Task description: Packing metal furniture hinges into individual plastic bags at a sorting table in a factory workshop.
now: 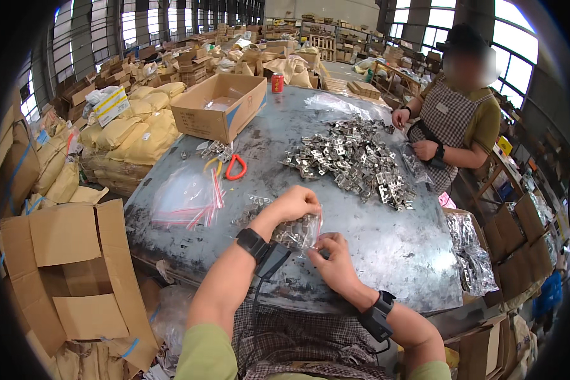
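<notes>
A clear zip bag (294,234) with metal brackets inside lies on the metal-topped table in front of me. My left hand (297,203) is closed at the far end of its red-striped edge, and my right hand (335,261) pinches the near end of that edge. Another clear bag of metal parts (252,208) shows partly behind my left forearm. Farther left lies a stack of flat zip bags (187,196) with red edges. Beyond my hands spreads a heap of loose metal brackets (354,158).
Scissors (235,167) with red and yellow handles lie near a cardboard box (220,107); a red can (277,83) stands behind. A co-worker (456,114) handles a clear bag at the table's right. Filled bags (471,253) sit in a box there. An open carton (76,272) stands left.
</notes>
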Demonstrator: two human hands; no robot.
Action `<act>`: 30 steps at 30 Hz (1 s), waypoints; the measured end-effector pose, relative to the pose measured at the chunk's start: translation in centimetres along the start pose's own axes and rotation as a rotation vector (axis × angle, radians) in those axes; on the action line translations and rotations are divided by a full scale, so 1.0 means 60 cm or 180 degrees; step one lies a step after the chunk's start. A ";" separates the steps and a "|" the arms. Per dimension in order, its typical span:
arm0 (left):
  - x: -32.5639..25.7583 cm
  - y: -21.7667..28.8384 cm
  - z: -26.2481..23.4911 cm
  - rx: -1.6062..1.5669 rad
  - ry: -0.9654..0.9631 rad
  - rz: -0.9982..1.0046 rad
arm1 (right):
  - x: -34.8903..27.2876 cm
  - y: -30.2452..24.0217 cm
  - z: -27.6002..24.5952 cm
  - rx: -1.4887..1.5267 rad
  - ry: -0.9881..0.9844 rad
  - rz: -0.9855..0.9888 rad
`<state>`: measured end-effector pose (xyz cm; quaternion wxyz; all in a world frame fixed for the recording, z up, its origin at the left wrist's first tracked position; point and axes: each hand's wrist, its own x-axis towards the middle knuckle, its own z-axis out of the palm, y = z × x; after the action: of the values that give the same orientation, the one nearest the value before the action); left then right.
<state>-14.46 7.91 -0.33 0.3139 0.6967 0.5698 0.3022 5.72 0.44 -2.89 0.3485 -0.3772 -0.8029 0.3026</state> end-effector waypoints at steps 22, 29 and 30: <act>-0.098 0.134 -0.045 -0.0975 0.3098 0.1016 | 0.040 -0.163 -0.089 -0.0083 0.0097 -0.0902; -0.035 0.056 0.063 0.0646 0.1336 -0.0674 | 0.022 0.013 -0.072 0.1355 -0.0611 0.1102; -0.033 0.053 0.064 0.0598 0.1223 -0.0708 | 0.019 0.005 -0.075 0.1389 -0.0590 0.1144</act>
<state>-9.85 5.12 -0.35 0.1649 0.5856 0.7179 0.3385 8.83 2.53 -0.14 0.2874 -0.4003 -0.6676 0.5581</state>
